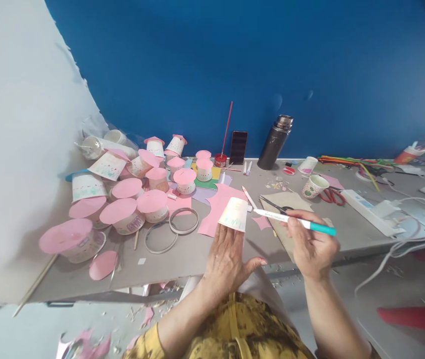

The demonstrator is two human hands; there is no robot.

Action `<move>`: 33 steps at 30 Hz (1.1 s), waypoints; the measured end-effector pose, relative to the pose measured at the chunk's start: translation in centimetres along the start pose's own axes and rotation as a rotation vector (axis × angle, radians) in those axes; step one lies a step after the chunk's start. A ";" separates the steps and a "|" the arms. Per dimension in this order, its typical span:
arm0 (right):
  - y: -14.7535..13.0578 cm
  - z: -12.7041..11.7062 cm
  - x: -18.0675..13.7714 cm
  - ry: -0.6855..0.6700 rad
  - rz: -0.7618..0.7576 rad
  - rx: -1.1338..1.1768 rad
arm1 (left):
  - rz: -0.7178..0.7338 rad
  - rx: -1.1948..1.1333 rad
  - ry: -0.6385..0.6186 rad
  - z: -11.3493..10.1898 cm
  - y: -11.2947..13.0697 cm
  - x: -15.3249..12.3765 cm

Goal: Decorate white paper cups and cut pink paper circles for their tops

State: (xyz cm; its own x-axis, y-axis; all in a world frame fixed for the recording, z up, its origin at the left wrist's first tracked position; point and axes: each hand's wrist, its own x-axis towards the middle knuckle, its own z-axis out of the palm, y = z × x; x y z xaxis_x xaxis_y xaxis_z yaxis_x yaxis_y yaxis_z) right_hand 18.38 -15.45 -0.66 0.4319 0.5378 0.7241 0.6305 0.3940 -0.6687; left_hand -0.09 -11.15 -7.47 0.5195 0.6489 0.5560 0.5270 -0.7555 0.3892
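My left hand (227, 257) has its fingers up inside an upside-down paper cup (234, 214), and its thumb sticks out to the side. Green strokes run along the cup's wall near the rim. Between the fingers and thumb of my right hand (310, 247) is a white marker with a teal end (295, 221), its tip pointing left, a little to the right of the cup. Behind the cup lies a cut sheet of pink paper (218, 202). Black scissors (278, 205) rest on brown card (283, 234) beyond my right hand.
Many paper cups topped with pink discs (122, 217) crowd the left side. Two tape rings (183, 221) lie nearer. Along the wall stand a phone (238, 147) and a dark flask (275, 142). Red scissors (332, 197) and a power strip (365, 212) are at right.
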 end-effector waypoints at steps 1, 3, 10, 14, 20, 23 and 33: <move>0.1 -0.2 0.2 0.045 0.004 -0.009 | -0.007 -0.030 0.004 -0.1 -0.1 0.0; 0.7 -0.9 0.7 0.123 0.019 -0.022 | -0.025 -0.115 0.009 -0.3 -0.2 0.0; 5.5 -5.2 3.0 0.328 0.125 -0.211 | -0.281 -0.973 0.023 -1.6 -0.9 -1.5; 9.1 -8.4 7.3 0.411 0.249 -0.376 | -0.401 -1.682 0.143 -2.9 -1.3 -1.0; 13.6 -9.8 14.4 0.247 0.353 -0.717 | -0.533 -1.853 0.255 -3.3 -1.7 -0.6; 15.8 -9.0 16.4 0.116 0.405 -0.834 | -0.600 -1.867 0.234 -2.4 -2.2 -1.3; 20.6 -7.4 17.7 -0.184 0.536 -0.993 | -0.665 -1.989 0.209 -0.9 -4.1 -2.9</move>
State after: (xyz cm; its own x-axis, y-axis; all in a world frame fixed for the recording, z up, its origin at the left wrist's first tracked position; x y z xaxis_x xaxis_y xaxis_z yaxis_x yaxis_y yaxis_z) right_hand 43.80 -3.33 -0.35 0.7496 0.5925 0.2951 0.6603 -0.6381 -0.3961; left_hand -4.35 -10.00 -10.01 0.4613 0.8865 0.0355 -0.7717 0.3812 0.5091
